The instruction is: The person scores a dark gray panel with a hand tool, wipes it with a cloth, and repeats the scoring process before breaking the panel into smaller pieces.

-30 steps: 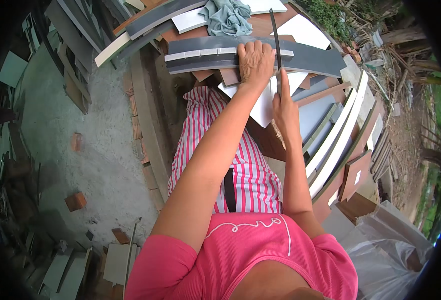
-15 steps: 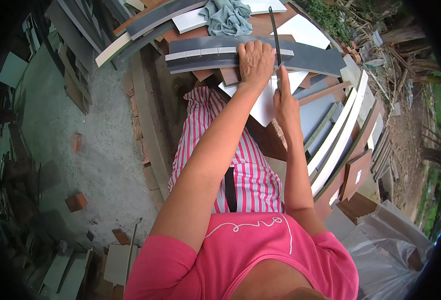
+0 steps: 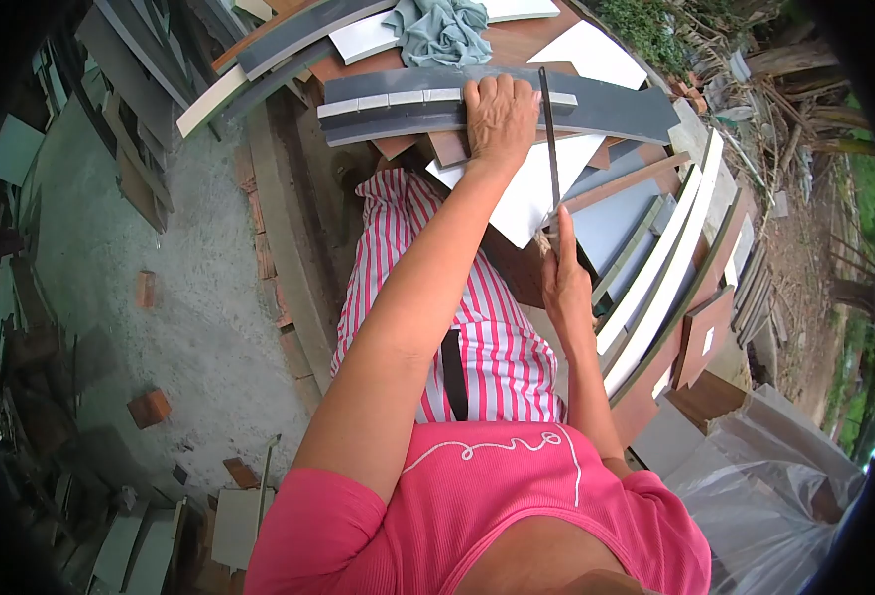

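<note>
My left hand [image 3: 502, 121] is closed over a light grey strip [image 3: 412, 99] with several cross marks, pressing it on a dark grey board [image 3: 626, 111]. A short end of the strip sticks out to the right of the hand. My right hand [image 3: 565, 273] grips the handle of a long, narrow dark saw [image 3: 550, 134], index finger stretched along it. The blade points away from me and crosses the strip just right of my left hand. Most of the handle is hidden in my fingers. White sheet material [image 3: 536, 193] lies below the blade.
A crumpled grey-green cloth [image 3: 441, 32] lies on the boards beyond. Curved white strips [image 3: 670, 268] and brown boards [image 3: 703, 335] are stacked at the right. Leaning panels [image 3: 140, 74] stand at the left, near loose bricks [image 3: 149, 408] on the concrete floor [image 3: 219, 307].
My right hand has drawn the saw back toward my body, so its tip now sits closer to the strip. My left hand keeps its hold on the strip.
</note>
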`<state>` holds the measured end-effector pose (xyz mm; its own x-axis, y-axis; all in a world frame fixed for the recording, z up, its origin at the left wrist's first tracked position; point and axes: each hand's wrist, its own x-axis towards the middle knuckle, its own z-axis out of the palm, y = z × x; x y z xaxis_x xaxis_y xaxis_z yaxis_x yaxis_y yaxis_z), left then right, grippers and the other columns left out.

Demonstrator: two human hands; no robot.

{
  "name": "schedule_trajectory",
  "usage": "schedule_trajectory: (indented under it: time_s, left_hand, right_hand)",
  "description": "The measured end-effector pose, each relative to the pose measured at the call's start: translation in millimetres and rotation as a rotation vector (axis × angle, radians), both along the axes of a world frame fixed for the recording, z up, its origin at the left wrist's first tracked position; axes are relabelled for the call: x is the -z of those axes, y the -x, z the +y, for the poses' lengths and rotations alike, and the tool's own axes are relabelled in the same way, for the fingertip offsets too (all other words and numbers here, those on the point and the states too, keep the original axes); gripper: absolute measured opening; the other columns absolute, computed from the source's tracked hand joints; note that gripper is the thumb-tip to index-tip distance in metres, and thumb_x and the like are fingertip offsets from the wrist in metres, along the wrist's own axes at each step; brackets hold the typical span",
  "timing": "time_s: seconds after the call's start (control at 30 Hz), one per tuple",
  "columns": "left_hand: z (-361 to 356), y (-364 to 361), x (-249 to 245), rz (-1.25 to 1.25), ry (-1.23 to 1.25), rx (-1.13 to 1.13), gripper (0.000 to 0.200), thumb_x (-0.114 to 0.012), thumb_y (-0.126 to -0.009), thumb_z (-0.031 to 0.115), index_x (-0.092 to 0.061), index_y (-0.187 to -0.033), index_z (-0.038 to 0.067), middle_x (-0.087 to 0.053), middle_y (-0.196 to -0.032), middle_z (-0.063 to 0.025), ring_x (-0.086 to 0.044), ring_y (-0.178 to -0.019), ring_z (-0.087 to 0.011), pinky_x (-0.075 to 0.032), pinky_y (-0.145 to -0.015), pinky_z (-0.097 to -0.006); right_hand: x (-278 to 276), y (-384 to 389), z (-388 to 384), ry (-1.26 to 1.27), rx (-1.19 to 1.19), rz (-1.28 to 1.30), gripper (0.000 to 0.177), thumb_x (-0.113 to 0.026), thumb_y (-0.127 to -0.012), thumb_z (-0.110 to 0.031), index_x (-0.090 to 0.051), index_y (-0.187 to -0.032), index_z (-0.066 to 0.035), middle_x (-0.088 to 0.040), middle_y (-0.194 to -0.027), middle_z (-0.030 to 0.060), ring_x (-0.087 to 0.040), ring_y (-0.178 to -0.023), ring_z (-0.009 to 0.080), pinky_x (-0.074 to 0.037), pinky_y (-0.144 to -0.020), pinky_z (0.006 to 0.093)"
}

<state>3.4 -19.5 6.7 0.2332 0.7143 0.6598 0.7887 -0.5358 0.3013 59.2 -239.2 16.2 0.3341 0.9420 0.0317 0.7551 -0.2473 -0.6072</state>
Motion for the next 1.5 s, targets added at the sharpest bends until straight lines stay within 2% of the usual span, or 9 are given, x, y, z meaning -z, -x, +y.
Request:
schedule_trajectory:
  time_s: [0.17, 0.23, 0.6, 0.83, 0.9, 1.07, 1.27, 1.43, 1.5]
  left_hand:
    - [-1, 2, -2, -0.001, 0.008, -0.010, 0.019, -0.060, -0.088, 0.030, -0.059, -0.084, 0.011, -0.055, -0.085, -0.0069, -0.051, -0.087, -0.0248, -0.033, -0.085, -0.0415]
    - [-1, 1, -3, 0.004, 0.015, -0.018, 0.019, -0.060, -0.088, 0.030, -0.059, -0.085, 0.011, -0.055, -0.086, -0.0069, -0.051, -0.087, -0.0248, -0.033, -0.085, -0.0415]
    - [0, 0, 2, 0.000, -0.012, -0.002, 0.019, -0.061, -0.088, 0.029, -0.059, -0.085, 0.011, -0.055, -0.086, -0.0075, -0.050, -0.086, -0.0252, -0.033, -0.085, -0.0419]
    - [0, 1, -2, -0.007, -0.001, -0.008, 0.019, -0.060, -0.088, 0.029, -0.059, -0.085, 0.011, -0.056, -0.085, -0.0070, -0.051, -0.087, -0.0251, -0.033, -0.083, -0.0414]
    - [0, 1, -2, 0.004, 0.010, -0.014, 0.019, -0.059, -0.088, 0.030, -0.058, -0.085, 0.011, -0.056, -0.086, -0.0073, -0.051, -0.087, -0.0251, -0.033, -0.083, -0.0412]
    - [0, 1, -1, -0.006, 0.010, -0.007, 0.020, -0.059, -0.089, 0.030, -0.059, -0.086, 0.011, -0.056, -0.087, -0.0070, -0.051, -0.088, -0.0248, -0.033, -0.084, -0.0410]
    - [0, 0, 0, 0.007, 0.004, -0.003, 0.019, -0.060, -0.089, 0.030, -0.059, -0.085, 0.011, -0.056, -0.087, -0.0070, -0.051, -0.088, -0.0249, -0.033, -0.084, -0.0411]
    - [1, 0, 0, 0.010, 0.012, -0.006, 0.019, -0.059, -0.089, 0.030, -0.059, -0.085, 0.011, -0.056, -0.087, -0.0069, -0.051, -0.088, -0.0251, -0.033, -0.085, -0.0412]
    - [0, 1, -1, 0.010, 0.012, -0.010, 0.019, -0.058, -0.089, 0.030, -0.058, -0.085, 0.011, -0.056, -0.087, -0.0069, -0.051, -0.088, -0.0251, -0.033, -0.085, -0.0412]
  right_hand:
    - [-23, -3, 68, 0.082, 0.000, -0.033, 0.068, -0.044, -0.089, -0.002, -0.020, -0.149, -0.021, -0.064, -0.086, 0.0273, -0.064, -0.073, 0.0455, -0.045, -0.064, 0.0533]
    - [-23, -6, 88, 0.046, 0.007, 0.053, 0.064, -0.043, -0.094, -0.008, -0.018, -0.150, -0.026, -0.061, -0.107, 0.0323, -0.061, -0.092, 0.0501, -0.043, -0.073, 0.0532]
    - [0, 3, -5, 0.088, 0.020, 0.015, 0.072, -0.049, -0.088, -0.002, -0.017, -0.150, -0.023, -0.064, -0.085, 0.0270, -0.064, -0.071, 0.0446, -0.049, -0.062, 0.0520]
    - [-18, -6, 74, 0.111, -0.005, -0.031, 0.069, -0.046, -0.089, -0.003, -0.018, -0.150, -0.021, -0.064, -0.085, 0.0270, -0.064, -0.073, 0.0458, -0.046, -0.064, 0.0532]
    - [-17, -7, 90, -0.104, -0.030, -0.018, 0.067, -0.045, -0.089, -0.004, -0.021, -0.149, -0.021, -0.064, -0.081, 0.0275, -0.063, -0.073, 0.0464, -0.044, -0.064, 0.0537]
    - [-24, -1, 59, 0.119, 0.021, -0.005, 0.067, -0.045, -0.090, -0.003, -0.020, -0.149, -0.021, -0.064, -0.084, 0.0269, -0.063, -0.072, 0.0456, -0.044, -0.062, 0.0525]
    - [-7, 5, -2, 0.062, 0.018, 0.036, 0.065, -0.047, -0.091, -0.007, -0.021, -0.149, -0.021, -0.064, -0.081, 0.0276, -0.064, -0.073, 0.0456, -0.046, -0.064, 0.0528]
    - [-25, -6, 64, 0.164, 0.024, 0.008, 0.065, -0.045, -0.093, -0.007, -0.019, -0.150, -0.023, -0.062, -0.095, 0.0329, -0.063, -0.087, 0.0474, -0.044, -0.070, 0.0532]
    - [-25, -7, 92, 0.011, -0.016, 0.002, 0.064, -0.045, -0.093, -0.008, -0.019, -0.150, -0.024, -0.062, -0.091, 0.0333, -0.061, -0.086, 0.0494, -0.042, -0.071, 0.0535]
